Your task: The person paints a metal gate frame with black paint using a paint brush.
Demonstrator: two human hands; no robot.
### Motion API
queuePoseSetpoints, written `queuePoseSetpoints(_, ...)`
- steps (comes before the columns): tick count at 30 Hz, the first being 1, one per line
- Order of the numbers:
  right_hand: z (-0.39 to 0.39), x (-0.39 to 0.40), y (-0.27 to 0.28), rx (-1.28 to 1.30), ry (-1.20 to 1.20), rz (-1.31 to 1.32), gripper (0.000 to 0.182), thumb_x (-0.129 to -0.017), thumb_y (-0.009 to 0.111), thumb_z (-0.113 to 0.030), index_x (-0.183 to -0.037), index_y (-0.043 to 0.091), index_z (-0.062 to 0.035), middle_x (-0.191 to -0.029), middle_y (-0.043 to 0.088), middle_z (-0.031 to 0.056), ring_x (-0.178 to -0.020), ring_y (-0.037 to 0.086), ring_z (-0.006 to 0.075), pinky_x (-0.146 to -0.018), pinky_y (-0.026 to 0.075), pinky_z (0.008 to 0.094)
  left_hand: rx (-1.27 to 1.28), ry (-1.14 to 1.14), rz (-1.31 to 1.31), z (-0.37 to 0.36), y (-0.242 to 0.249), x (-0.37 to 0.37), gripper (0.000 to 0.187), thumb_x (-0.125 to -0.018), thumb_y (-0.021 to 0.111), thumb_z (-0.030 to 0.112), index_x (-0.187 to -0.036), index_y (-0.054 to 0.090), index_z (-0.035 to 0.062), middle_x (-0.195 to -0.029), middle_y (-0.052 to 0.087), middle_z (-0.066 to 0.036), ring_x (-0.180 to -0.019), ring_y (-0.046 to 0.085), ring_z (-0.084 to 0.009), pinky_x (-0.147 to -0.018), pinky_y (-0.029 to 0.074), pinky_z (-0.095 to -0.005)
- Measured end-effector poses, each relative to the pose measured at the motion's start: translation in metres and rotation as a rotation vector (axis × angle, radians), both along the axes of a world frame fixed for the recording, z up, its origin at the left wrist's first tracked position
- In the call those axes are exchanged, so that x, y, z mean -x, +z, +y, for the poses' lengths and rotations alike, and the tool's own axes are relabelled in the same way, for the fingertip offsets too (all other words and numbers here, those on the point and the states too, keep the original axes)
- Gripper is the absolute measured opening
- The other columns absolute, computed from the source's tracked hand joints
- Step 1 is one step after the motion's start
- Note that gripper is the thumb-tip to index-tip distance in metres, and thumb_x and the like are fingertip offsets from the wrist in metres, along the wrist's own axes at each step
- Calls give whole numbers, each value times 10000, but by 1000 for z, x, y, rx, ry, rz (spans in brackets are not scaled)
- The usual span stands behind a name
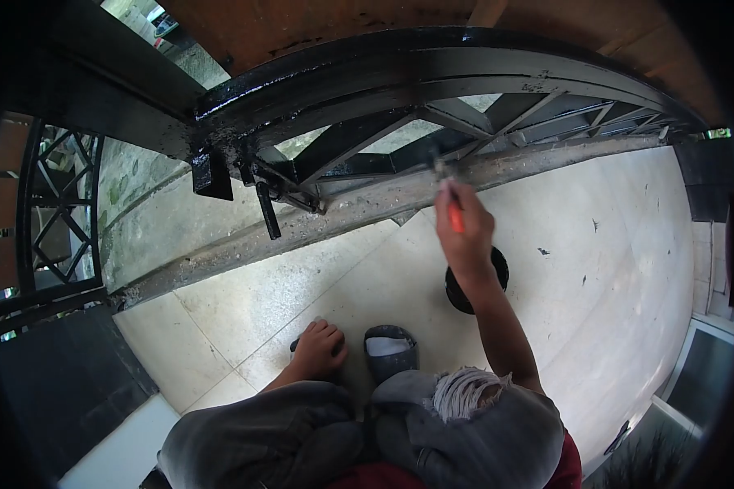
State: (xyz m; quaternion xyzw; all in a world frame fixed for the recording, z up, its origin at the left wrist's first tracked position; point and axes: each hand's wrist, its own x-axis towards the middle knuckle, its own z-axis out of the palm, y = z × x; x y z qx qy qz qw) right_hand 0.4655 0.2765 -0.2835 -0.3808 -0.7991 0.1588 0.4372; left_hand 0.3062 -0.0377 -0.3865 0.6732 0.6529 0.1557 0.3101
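Observation:
My right hand [465, 224] is closed round the orange handle of a paintbrush [455, 216]. The brush's far end is blurred and points at the lower bars of a black metal gate [351, 134]. Below my right wrist stands a black round container [458, 289], partly covered by my forearm; its contents are hidden. My left hand [319, 349] hangs by my left knee with its fingers curled in, above a dark slipper [294, 345] that it mostly covers. Nothing shows in those fingers.
Pale floor tiles [587, 269] with several dark specks lie before me. A rough concrete strip [367, 208] runs under the gate. A black latch bar [267, 210] sticks out of the gate toward me. My right foot wears a grey slipper [391, 359]. Dark tiled wall [65, 391] stands at left.

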Motion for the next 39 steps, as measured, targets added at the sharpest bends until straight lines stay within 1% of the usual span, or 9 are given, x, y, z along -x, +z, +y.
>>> queuePoseSetpoints(4,0,-20,-2,-175,-95,-85,187,-880,692,38,-1045,606,52,-764,622,144,-622,661,289,-526,530,352,0,26,-14,-2,1,-1,189,-745,721,218,-815,608,83,-852,599,-72,-885,560,-275,-822,458,-399)
queuePoseSetpoints(9,-16,-18,12,-175,214,-345,299,-870,705,-13,-1133,588,67,-754,581,128,-592,639,247,-481,514,332,11,18,-16,0,1,0,188,-745,719,218,-816,606,84,-845,597,-74,-881,563,-272,-822,456,-393)
queuePoseSetpoints(16,-3,-18,40,-198,120,-923,214,-943,628,-159,-1025,521,7,-719,569,84,-568,670,201,-460,538,277,-5,33,-30,-3,-2,0,185,-753,712,224,-808,602,85,-843,596,-77,-889,558,-271,-822,454,-398)
queuePoseSetpoints(20,3,-7,55,-240,179,-852,198,-958,597,-178,-1018,527,-3,-726,593,89,-560,681,181,-459,545,271,-11,33,-34,-2,1,1,179,-763,704,223,-807,606,80,-840,597,-77,-887,557,-272,-826,451,-395)
queuePoseSetpoints(22,4,-3,54,-195,59,-1110,195,-956,602,-181,-1019,529,-12,-695,607,82,-544,681,168,-449,543,277,-9,32,-32,0,1,2,177,-766,703,221,-807,608,78,-839,597,-77,-887,557,-273,-827,450,-394)
queuePoseSetpoints(26,16,5,58,-303,150,-870,197,-946,608,-203,-972,537,-21,-623,608,61,-496,668,176,-419,526,280,15,20,-22,-2,0,1,187,-777,695,237,-818,617,72,-854,603,-82,-910,558,-277,-848,452,-399)
queuePoseSetpoints(30,13,6,61,-275,143,-1059,177,-945,602,-190,-938,537,-26,-620,609,79,-510,674,214,-442,537,298,-3,36,-18,-5,-3,1,205,-786,690,258,-827,621,69,-870,607,-86,-933,559,-278,-868,454,-402)
queuePoseSetpoints(32,12,11,72,-277,203,-891,161,-944,593,-172,-913,529,-27,-606,602,96,-507,667,256,-448,539,329,-2,61,-33,-5,-4,2,206,-789,690,260,-830,624,70,-875,610,-84,-933,561,-274,-872,454,-399)
queuePoseSetpoints(39,15,13,72,-229,236,-948,137,-939,589,-147,-898,520,-37,-575,597,115,-485,651,280,-436,528,351,-65,30,10,-10,-6,3,190,-796,678,252,-832,625,72,-865,621,-79,-920,571,-259,-852,459,-386)
